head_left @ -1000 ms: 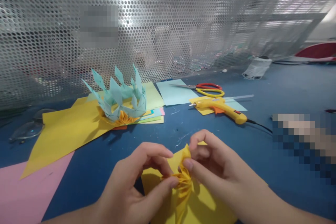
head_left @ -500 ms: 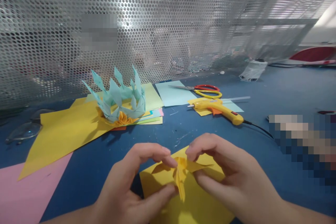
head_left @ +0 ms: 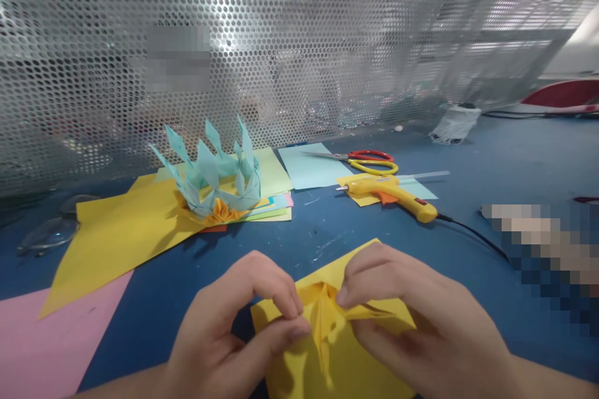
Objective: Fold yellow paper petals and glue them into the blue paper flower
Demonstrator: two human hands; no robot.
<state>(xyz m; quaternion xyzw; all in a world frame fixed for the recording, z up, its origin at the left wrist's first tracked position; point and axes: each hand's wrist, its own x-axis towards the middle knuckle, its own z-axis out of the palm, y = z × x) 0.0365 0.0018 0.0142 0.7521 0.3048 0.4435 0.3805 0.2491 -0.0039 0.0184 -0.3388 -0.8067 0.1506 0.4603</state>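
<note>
A person's left hand (head_left: pixel 238 318) and right hand (head_left: pixel 416 305) are pinching opposite sides of a folded yellow paper piece (head_left: pixel 324 318) between thumbs and fingers, over a yellow paper sheet (head_left: pixel 355 371) toward the table's (head_left: pixel 515 162) near edge, while a light-blue paper crown (head_left: pixel 204 168) and a yellow glue gun (head_left: pixel 392 191) are resting nearer the far edge.

Near folded paper (head_left: pixel 322 324): golden yellow. Sheet beneath it (head_left: pixel 360 365): plain yellow. Left side: large sheet (head_left: pixel 112 234) yellow, nearer sheet (head_left: pixel 51 343) pink. Crown (head_left: pixel 210 198), far left: pale turquoise, with orange-yellow flower (head_left: pixel 222 212). Scissors (head_left: pixel 349 157), far: grey blades, one red handle, one yellow. Glue gun (head_left: pixel 379 186), right: yellow body, orange trigger (head_left: pixel 387 197), black cord (head_left: pixel 453 221). Table (head_left: pixel 182 268): dark blue. Far screen (head_left: pixel 290 25): silver-grey, patterned with round holes.
</note>
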